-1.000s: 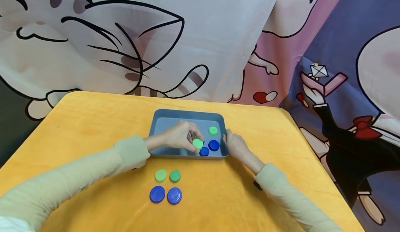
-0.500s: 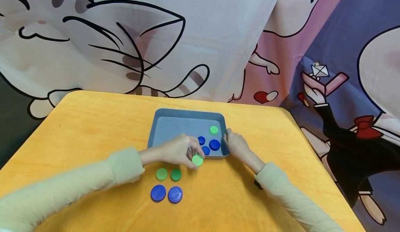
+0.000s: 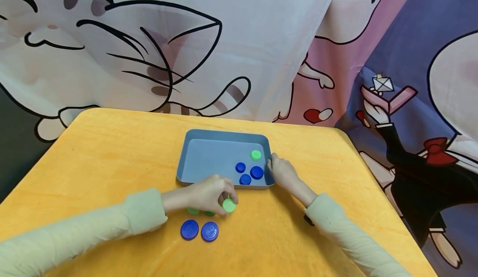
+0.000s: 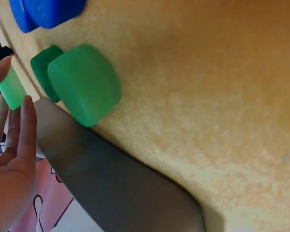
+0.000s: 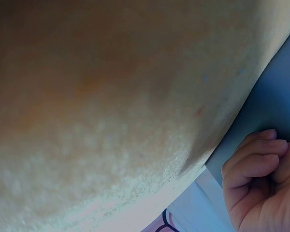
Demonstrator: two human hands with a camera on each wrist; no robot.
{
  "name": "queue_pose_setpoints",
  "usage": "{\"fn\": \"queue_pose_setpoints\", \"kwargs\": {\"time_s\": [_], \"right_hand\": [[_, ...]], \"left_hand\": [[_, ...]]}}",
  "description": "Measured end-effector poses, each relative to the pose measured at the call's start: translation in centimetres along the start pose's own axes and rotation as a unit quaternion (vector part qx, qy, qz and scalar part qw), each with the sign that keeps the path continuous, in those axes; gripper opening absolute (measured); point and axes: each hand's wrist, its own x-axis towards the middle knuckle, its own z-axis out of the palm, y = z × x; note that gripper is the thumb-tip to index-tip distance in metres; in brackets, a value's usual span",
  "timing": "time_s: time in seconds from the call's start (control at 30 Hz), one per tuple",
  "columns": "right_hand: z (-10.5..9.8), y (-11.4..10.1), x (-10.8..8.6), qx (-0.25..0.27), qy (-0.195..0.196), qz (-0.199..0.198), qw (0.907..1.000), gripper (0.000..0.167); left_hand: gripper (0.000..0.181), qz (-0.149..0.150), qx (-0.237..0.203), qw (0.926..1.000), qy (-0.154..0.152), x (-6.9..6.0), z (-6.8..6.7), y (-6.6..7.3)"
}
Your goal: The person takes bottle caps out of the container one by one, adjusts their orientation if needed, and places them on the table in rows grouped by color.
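My left hand (image 3: 213, 194) pinches a light green bottle cap (image 3: 229, 205) between thumb and fingers, just above the table in front of the tray. Beneath that hand, two green caps lie side by side, a lighter one (image 3: 193, 211) and a darker one (image 3: 210, 213), both partly covered. Two blue caps (image 3: 189, 229) sit nearer me. My right hand (image 3: 284, 172) grips the right rim of the blue-grey tray (image 3: 209, 138), fingers curled in the right wrist view. Inside the tray's right part are one green cap (image 3: 255, 155) and three blue caps (image 3: 257, 172).
The yellow table (image 3: 123, 152) extends on all sides of the tray. Behind it hangs a cartoon-printed cloth (image 3: 261, 53), which continues along the right side. The tray's raised wall (image 4: 121, 179) rises close to my left hand in the left wrist view.
My left hand has lifted the light green cap out of the tray and carried it toward me, beside the two green caps. My right hand has stayed at the tray.
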Motion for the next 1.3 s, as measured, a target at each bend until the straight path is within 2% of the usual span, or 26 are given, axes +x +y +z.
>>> {"fn": "queue_pose_setpoints", "kwargs": {"time_s": [0.2, 0.37, 0.67, 0.9, 1.3], "right_hand": [[0.0, 0.0, 0.0, 0.0, -0.002, 0.0, 1.0, 0.022], [0.0, 0.0, 0.1, 0.0, -0.003, -0.001, 1.0, 0.022], [-0.1, 0.0, 0.1, 0.003, -0.011, 0.009, 0.9999, 0.023], [0.0, 0.0, 0.1, 0.007, -0.012, 0.009, 0.9999, 0.022], [0.3, 0.1, 0.1, -0.002, 0.015, -0.006, 0.9999, 0.021]], "left_hand": [[0.026, -0.006, 0.033, 0.9994, -0.004, -0.1, 0.7, -0.2], [0.023, 0.006, 0.055, 0.9984, -0.007, -0.3, 1.1, -0.1], [0.024, -0.008, 0.078, 0.9968, -0.01, -0.3, 1.7, 0.1], [0.027, -0.013, 0.076, 0.9969, -0.017, -0.3, 1.6, 0.0], [0.029, -0.007, 0.065, 0.9977, -0.02, -0.2, 1.7, -0.1]]}}
